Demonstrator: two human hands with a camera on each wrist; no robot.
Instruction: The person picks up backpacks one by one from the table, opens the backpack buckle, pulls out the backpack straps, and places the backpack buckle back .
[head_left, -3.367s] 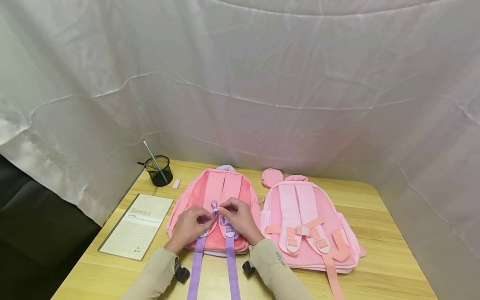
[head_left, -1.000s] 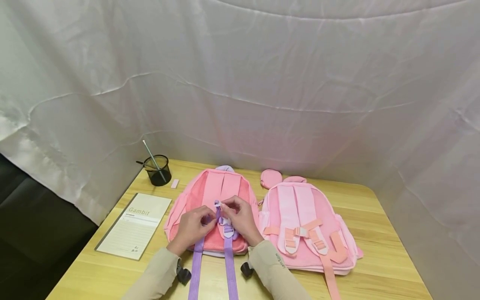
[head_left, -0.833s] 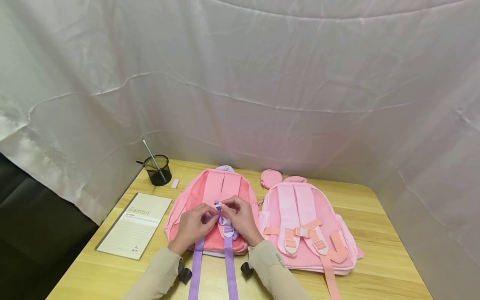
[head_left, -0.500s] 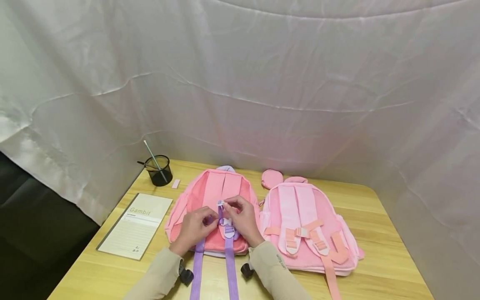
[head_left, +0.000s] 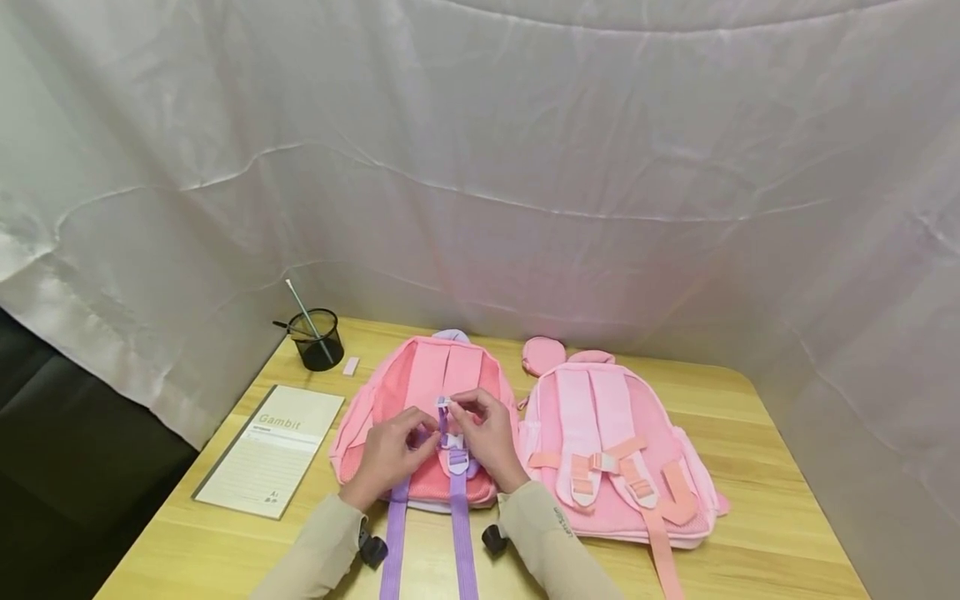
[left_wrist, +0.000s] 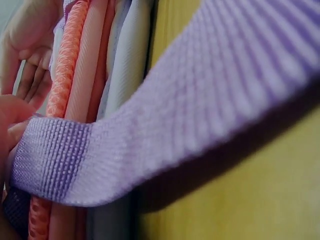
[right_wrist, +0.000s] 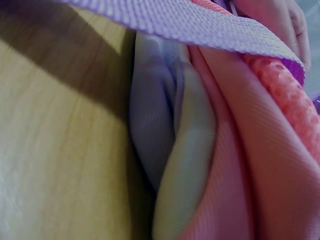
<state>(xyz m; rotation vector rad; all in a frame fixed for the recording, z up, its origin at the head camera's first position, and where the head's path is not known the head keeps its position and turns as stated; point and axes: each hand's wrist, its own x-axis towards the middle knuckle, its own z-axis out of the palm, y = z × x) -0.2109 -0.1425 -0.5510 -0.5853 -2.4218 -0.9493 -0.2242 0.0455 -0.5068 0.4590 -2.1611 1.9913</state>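
Note:
A coral-pink backpack [head_left: 390, 392] lies on the table with its straps facing up. Over its middle, my right hand [head_left: 483, 429] pinches a small white buckle [head_left: 442, 402] between thumb and index finger. From that buckle a short purple strap [head_left: 442, 423] runs down to the fingertips of my left hand [head_left: 393, 450], which pinches it. Below the hands a white strap adjuster [head_left: 458, 462] sits on one shoulder strap. Two long purple straps [head_left: 463, 542] hang toward the near side, and one purple strap [left_wrist: 165, 125] arches across the left wrist view.
A lighter pink backpack [head_left: 570, 400] with peach straps lies to the right, a round pink pouch [head_left: 543, 357] behind it. On the left are a notebook [head_left: 273, 450], a black mesh pen cup [head_left: 321, 354] and a small eraser [head_left: 350, 366]. A pale curtain [head_left: 480, 167] hangs behind the table [head_left: 750, 467].
The white buckle has moved up and slightly right in my right hand. The purple loop that stood above it has shrunk away, and more strap shows below it. Both backpacks stay put.

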